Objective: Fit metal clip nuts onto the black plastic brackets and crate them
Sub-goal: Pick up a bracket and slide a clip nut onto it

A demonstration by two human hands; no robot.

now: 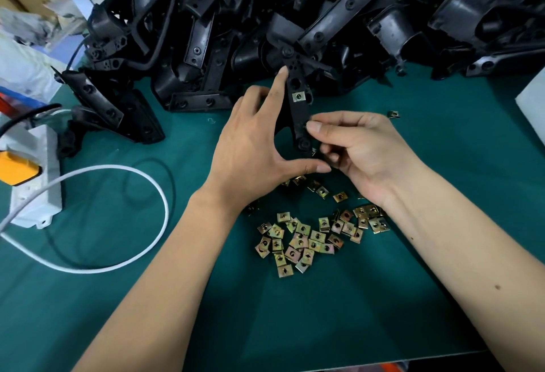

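While both forearms reach in from the near edge of the green mat (124, 298), the hands meet at the middle of the view around one black bracket (299, 112). The left hand (253, 147) grips it from the 9 o'clock side: thumb stretched beneath the bracket's lower end, index finger straight up along its left edge, the other fingers curled behind. The right hand (362, 147) comes from 3 o'clock, thumb pressed on the bracket's lower part, fingers folded in and pinching it; whether a clip sits between them I cannot tell. One fitted clip nut (298, 96) shows silver on the bracket's upper part.

At 6 o'clock from the hands, loose clip nuts (306, 239) lie scattered between the two wrists, some touching, some apart. A single stray clip (393, 114) lies at 2 o'clock. From 10 to 2 o'clock the bracket heap (295, 12) walls off the far edge. At 9 o'clock sit a white power strip (32, 183) with a yellow plug (17, 168) and a looping white cable (118, 194). Bare mat lies toward 5 and 7 o'clock.
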